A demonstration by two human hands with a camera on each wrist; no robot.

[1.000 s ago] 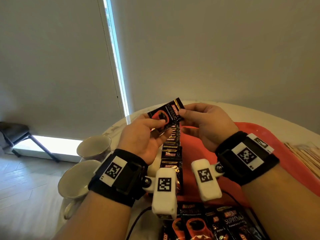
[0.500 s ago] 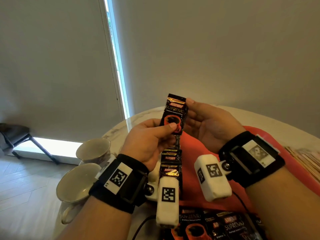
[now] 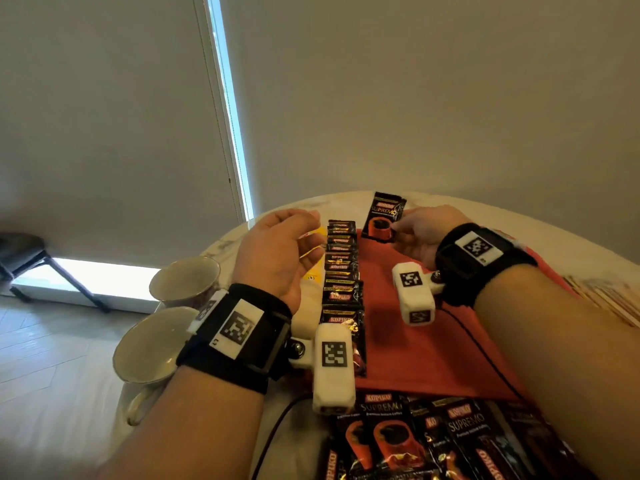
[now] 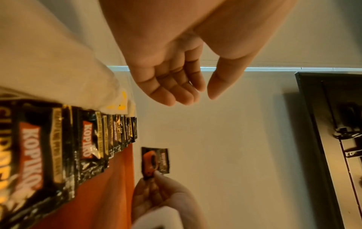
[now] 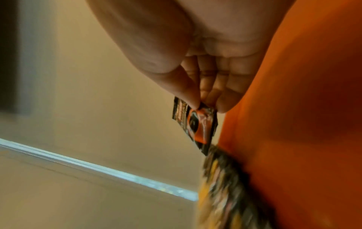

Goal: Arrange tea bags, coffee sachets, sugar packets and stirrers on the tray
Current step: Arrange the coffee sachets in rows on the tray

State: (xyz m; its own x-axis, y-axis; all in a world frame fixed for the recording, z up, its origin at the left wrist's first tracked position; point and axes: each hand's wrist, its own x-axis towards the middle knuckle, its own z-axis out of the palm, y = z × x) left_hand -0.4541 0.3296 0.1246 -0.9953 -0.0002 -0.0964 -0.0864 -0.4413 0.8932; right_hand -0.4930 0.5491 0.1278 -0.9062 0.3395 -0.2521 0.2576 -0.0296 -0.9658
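A: What is being seen nearest the camera?

B: A loose heap of glossy black-and-red coffee sachets (image 3: 433, 441) is lying on the pale marble tabletop (image 3: 294, 445), just before the near edge of the flat red plastic tray (image 3: 415, 341). These are judged to be waiting to be arranged.

A: And on the tray itself?

B: An overlapping row of black-and-gold coffee sachets (image 3: 341, 271) is being built along the tray's left edge, running away from the viewer. Two cream ceramic cups (image 3: 156, 344) are standing off to the left, clear of the tray.

A: How are the hands being held?

B: The left hand (image 3: 277, 251) is being held above the row with fingers loosely spread and nothing gripped. Farther off, the right hand (image 3: 420, 233) is pinching one single black-and-red coffee sachet (image 3: 384, 216) by its lower corner between thumb and fingertips, upright, over the tray's far end and just right of the row's far tip.

A: How far along is the task being judged?

B: Only partly. One sachet row is being laid; most of the tray is bare. A yellow packet (image 3: 313, 258) is half hidden under the left hand and cannot be identified. Pale wooden stirrers (image 3: 609, 303) are lying at the right, seemingly off the tray. Sugar packets cannot be made out.
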